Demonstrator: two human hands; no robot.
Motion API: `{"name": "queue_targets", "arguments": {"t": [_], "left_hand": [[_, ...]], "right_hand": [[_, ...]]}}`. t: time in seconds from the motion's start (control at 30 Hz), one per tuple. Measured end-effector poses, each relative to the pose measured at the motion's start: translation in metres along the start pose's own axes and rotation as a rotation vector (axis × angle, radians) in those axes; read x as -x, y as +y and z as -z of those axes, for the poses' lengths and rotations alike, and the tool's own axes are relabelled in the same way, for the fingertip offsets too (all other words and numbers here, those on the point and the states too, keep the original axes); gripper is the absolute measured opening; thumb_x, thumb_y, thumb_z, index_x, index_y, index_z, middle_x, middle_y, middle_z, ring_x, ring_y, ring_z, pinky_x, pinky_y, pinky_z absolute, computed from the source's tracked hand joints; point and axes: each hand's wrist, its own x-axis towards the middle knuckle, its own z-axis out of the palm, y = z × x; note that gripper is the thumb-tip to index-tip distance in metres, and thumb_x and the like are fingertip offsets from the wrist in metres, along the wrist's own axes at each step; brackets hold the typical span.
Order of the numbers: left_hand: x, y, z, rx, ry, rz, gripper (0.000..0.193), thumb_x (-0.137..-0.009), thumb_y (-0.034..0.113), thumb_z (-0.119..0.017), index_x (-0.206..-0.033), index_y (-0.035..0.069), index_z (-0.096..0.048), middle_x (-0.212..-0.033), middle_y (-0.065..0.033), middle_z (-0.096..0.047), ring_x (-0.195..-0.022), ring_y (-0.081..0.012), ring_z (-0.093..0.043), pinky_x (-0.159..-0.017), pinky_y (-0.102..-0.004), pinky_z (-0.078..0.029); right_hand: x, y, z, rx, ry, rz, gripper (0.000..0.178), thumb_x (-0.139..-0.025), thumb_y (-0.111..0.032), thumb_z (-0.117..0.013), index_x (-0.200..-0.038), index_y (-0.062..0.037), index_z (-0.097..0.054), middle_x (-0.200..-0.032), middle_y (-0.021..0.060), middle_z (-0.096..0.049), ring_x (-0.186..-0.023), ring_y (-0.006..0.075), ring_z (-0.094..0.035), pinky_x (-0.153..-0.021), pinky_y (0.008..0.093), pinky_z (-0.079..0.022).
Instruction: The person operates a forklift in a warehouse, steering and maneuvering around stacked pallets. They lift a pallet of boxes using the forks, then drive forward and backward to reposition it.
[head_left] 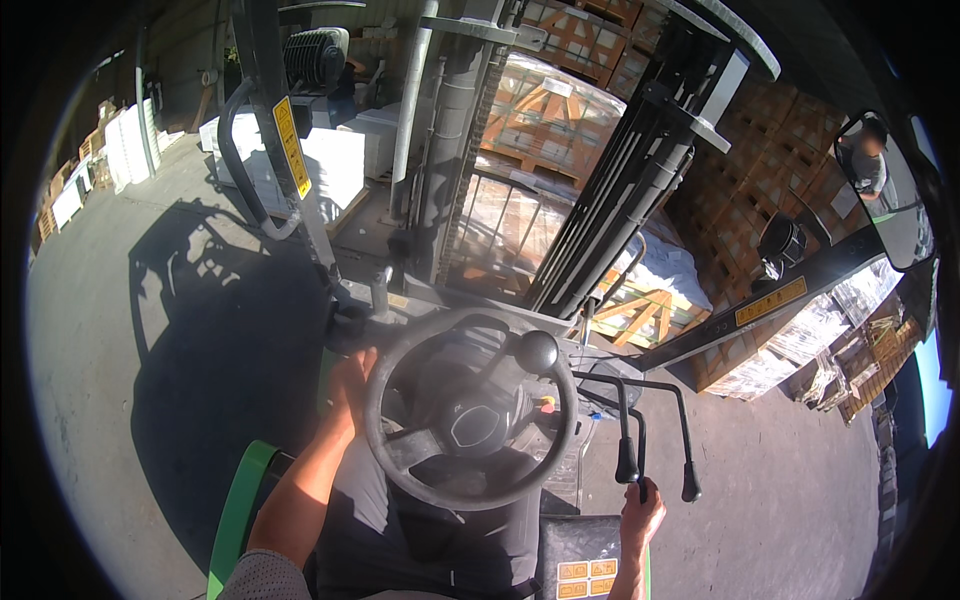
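I sit behind the black steering wheel (378, 455) of a forklift, a round knob (537, 352) fixed on its upper right rim. My left hand (350, 388) is at the wheel's left rim; its fingers are partly hidden, and whether they grip the rim cannot be made out. To the right of the seat, my right hand (643, 508) is closed around the black handle of a control lever. Two more levers, one with a black grip (626, 462) and one with another grip (691, 482), stand close by it.
Ahead rises the forklift mast (625, 190), with stacked wooden crates (545, 110) behind it. More crates (765, 150) stand at right, near wrapped pallets (780, 350). White stacked blocks (335, 170) are at left, with a person (345, 92) beyond. A mirror (885, 190) hangs right.
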Motion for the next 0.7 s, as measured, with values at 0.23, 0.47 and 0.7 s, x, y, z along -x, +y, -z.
{"name": "queue_targets", "arguments": {"t": [0.23,0.47,0.7], "left_hand": [[0.000,-0.002,-0.001,0.017,0.015,-0.015,0.051,-0.108,0.037,-0.045,-0.078,0.000,-0.062,-0.073,-0.0206,-0.063,-0.070,-0.0348,-0.063,-0.070,-0.0481,-0.045],[-0.005,-0.012,-0.007,-0.053,0.130,-0.149,0.053,-0.109,0.040,-0.049,-0.077,0.002,-0.065,-0.068,-0.0183,-0.066,-0.062,-0.0306,-0.070,-0.059,-0.0422,-0.049],[-0.003,-0.013,-0.006,-0.013,0.027,-0.043,0.051,-0.108,0.038,-0.046,-0.080,0.000,-0.064,-0.079,-0.0251,-0.066,-0.077,-0.0423,-0.067,-0.071,-0.0497,-0.047]], "right_hand": [[-0.001,0.009,-0.002,0.007,-0.017,-0.024,0.025,-0.094,-0.017,-0.064,-0.109,0.0020,-0.071,-0.068,0.0073,-0.066,-0.050,0.0129,-0.058,-0.049,0.0327,-0.046],[0.000,0.006,-0.002,0.006,-0.002,0.000,0.025,-0.094,-0.017,-0.063,-0.109,0.0023,-0.070,-0.069,0.0077,-0.067,-0.050,0.0131,-0.058,-0.048,0.0330,-0.047],[0.000,0.009,-0.002,0.027,-0.003,-0.018,0.025,-0.093,-0.017,-0.064,-0.109,0.0023,-0.070,-0.069,0.0082,-0.067,-0.050,0.0135,-0.058,-0.048,0.0331,-0.047]]}}
